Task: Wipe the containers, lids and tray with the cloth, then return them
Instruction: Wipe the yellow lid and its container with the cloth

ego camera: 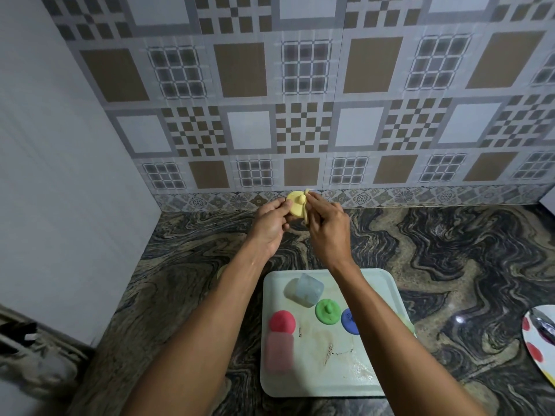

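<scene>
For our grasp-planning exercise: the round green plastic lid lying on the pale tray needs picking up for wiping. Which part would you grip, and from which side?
Grip the small upright knob at the centre of the round green plastic lid, coming straight down from above. The lid lies flat on the pale tray, so its thin rim offers little purchase, and a blue lid crowds its right side.

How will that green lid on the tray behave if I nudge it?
The green lid lies flat on the tray, so it would probably slide, not roll. It looks like thin plastic, likely light and stiff. Its knob should give an easy pinch.
</scene>
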